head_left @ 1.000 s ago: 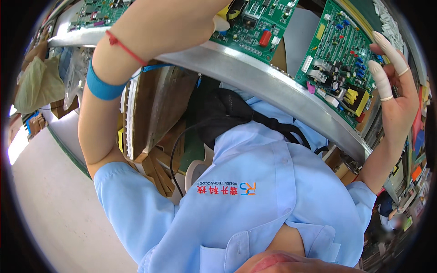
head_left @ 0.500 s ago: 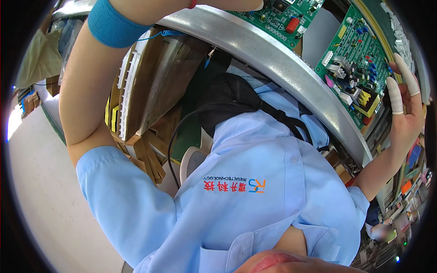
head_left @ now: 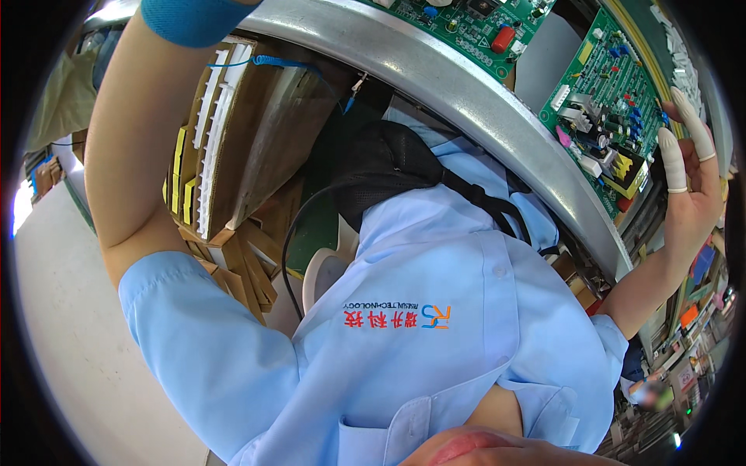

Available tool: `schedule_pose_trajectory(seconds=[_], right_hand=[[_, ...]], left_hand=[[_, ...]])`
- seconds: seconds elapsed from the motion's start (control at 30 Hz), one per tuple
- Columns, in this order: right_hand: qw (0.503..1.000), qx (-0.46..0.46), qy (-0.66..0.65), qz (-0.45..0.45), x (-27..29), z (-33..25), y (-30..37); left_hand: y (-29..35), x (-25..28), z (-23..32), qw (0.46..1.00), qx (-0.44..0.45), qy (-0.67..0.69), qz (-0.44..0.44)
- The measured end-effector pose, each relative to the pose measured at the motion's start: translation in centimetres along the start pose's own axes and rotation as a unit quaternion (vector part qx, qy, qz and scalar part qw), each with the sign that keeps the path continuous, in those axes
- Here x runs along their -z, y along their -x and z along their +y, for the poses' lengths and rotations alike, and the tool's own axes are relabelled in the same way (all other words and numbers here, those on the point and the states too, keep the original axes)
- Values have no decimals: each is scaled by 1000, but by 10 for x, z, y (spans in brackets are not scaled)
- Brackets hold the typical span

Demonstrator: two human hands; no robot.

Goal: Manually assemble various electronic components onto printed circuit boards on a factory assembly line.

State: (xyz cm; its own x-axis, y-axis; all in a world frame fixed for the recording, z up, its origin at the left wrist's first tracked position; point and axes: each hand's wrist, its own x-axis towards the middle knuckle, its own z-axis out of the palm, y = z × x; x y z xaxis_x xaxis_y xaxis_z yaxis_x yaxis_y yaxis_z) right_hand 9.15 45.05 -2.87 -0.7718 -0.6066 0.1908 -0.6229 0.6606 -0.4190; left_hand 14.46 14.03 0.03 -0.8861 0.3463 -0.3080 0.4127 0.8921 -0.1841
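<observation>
1. At eleven o'clock your left forearm, with its blue wristband [head_left: 190, 17], runs up out of view; the left hand is not visible, so its grip cannot be told.
2. At nine o'clock sits a cardboard box [head_left: 233, 155] of white strips, under the grey bench rim [head_left: 466, 85].
3. At twelve o'clock one green board [head_left: 466, 19] lies past the rim, near where your left arm leaves the picture.
4. At two o'clock a second green board [head_left: 610, 124] lies just beside your right hand [head_left: 691, 194]. That hand is spread, gripping nothing; its two fingers in white cots [head_left: 672, 159] rest at the board's right edge.
5. Touch the board by its edges only, I'd judge, cots on the rim, clear of the components.
6. Count: two boards, two cots, one wristband, one box.
</observation>
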Motion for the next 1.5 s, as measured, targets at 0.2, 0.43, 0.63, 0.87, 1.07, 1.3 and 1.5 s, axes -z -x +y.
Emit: schedule_pose_trajectory(seconds=[0.2,0.43,0.63,0.87,1.07,1.3,1.5], right_hand=[[999,16,-41,3,0,4,0],[999,5,-50,-12,3,4,1],[998,11,-59,-13,3,5,2],[1000,3,5,2,4,9,8],[1000,8,-17,16,-2,5,8],[999,21,-41,5,0,7,9],[999,14,-41,-3,0,7,9]], left_hand=[[14,-5,0,996,-2,50,75],[10,-35,-15,986,-58,12,159],[16,-39,-18,981,-69,7,184],[14,-32,4,982,-21,14,187],[26,-39,-7,970,-73,22,230],[25,-37,0,977,-41,-8,207],[30,-33,14,967,-48,-120,220]])
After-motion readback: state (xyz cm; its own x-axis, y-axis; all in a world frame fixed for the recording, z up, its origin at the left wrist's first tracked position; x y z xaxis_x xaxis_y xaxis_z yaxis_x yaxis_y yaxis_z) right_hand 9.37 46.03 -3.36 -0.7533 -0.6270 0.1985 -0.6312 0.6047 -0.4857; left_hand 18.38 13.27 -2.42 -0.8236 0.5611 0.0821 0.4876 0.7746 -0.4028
